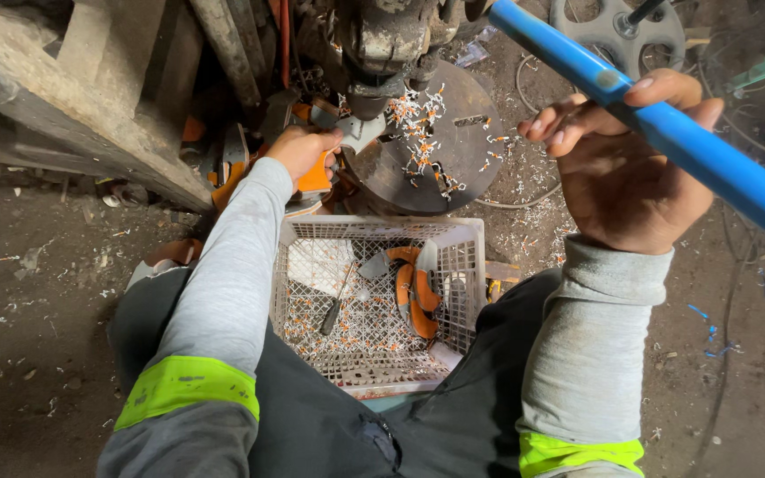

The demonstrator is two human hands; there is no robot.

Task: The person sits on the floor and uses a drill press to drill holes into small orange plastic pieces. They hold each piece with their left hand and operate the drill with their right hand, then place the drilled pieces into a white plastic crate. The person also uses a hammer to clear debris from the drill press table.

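My right hand (626, 159) grips a long blue bar (710, 155) that runs from top centre down to the right edge. My left hand (301, 149) reaches forward to an orange piece (316, 177) beside the round metal table (449, 146) of a drill press, and seems to hold it; its fingers are partly hidden. The dark drill head (382, 53) hangs over the table. Orange and white shavings (418, 115) lie scattered on the table.
A white plastic mesh crate (467, 265) sits between my knees, holding orange curved pieces (418, 296) and a dark tool (334, 310). A thick wooden beam (73, 115) slants at the left. A grey hand wheel (617, 31) is at the top right. The ground is dirt with shavings.
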